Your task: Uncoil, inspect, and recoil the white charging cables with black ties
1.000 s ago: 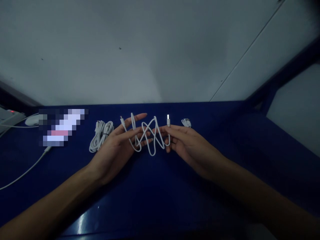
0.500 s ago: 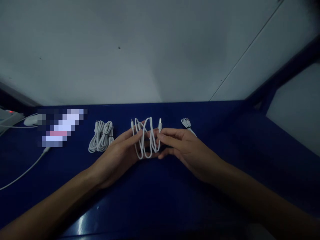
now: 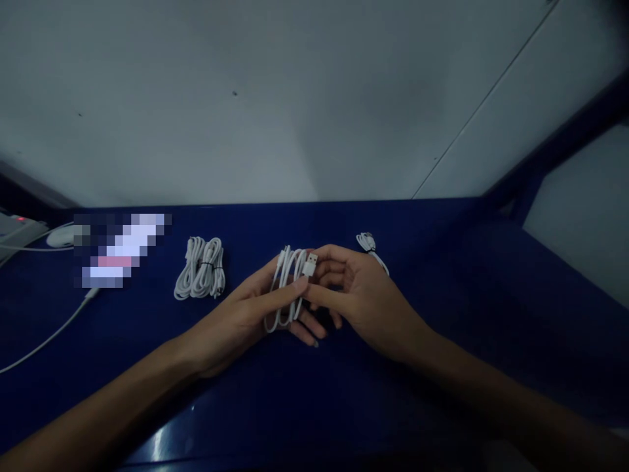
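A white USB cable (image 3: 286, 282), gathered in loose coils, lies across the fingers of my left hand (image 3: 265, 298). My left thumb presses over the coils near the plug. The USB-A connector (image 3: 310, 263) points up at the right side of the coils, and the other, slimmer end stands at their upper left. My right hand (image 3: 348, 282) pinches the coils at the right, its thumb meeting the left thumb just below the connector. Both hands are closed on the cable, above the blue table.
Bundled white cables (image 3: 200, 269) with dark ties lie left of my hands. Another tied white cable (image 3: 366, 244) rests behind my right hand. Farther left are a pixelated bright object (image 3: 122, 252), a white cord (image 3: 49, 349) and a power strip (image 3: 17, 233). The blue table (image 3: 314, 406) meets a grey wall.
The spread coils have been drawn together into a tighter bundle. My left thumb has moved right over them, and the USB-A connector has tilted and shifted down slightly.
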{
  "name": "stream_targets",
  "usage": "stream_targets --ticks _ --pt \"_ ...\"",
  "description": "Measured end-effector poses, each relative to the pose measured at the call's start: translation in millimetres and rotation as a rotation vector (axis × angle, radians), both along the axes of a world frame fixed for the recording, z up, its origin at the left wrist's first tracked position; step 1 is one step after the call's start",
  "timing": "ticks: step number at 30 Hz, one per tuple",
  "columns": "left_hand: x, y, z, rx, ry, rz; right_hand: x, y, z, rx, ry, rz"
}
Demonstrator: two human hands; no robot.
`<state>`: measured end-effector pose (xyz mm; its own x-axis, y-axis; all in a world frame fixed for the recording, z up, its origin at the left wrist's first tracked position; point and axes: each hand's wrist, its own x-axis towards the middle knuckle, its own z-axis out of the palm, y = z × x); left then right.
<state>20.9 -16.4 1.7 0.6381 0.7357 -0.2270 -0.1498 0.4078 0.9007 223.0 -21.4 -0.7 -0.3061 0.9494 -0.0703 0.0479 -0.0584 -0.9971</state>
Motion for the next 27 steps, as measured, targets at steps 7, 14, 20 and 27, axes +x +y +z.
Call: stream_targets --ticks 7,14,20,27 --pt "1.1 -0.7 0.4 -0.011 0.044 0.071 -0.9 -1.2 -2.7 0.127 -0.086 -0.028" --pt "1.6 -0.1 1.1 -0.012 0.026 0.097 -1.4 -0.9 -4.9 0.142 -0.074 -0.033" --pt "0.1 1.0 -2.0 -0.012 0.016 0.100 -0.9 -1.7 -4.8 0.162 -0.073 -0.035" --pt "-2.0 4.6 -2.8 -0.092 -0.040 0.101 -2.0 -2.3 -2.6 0.196 -0.069 -0.077"
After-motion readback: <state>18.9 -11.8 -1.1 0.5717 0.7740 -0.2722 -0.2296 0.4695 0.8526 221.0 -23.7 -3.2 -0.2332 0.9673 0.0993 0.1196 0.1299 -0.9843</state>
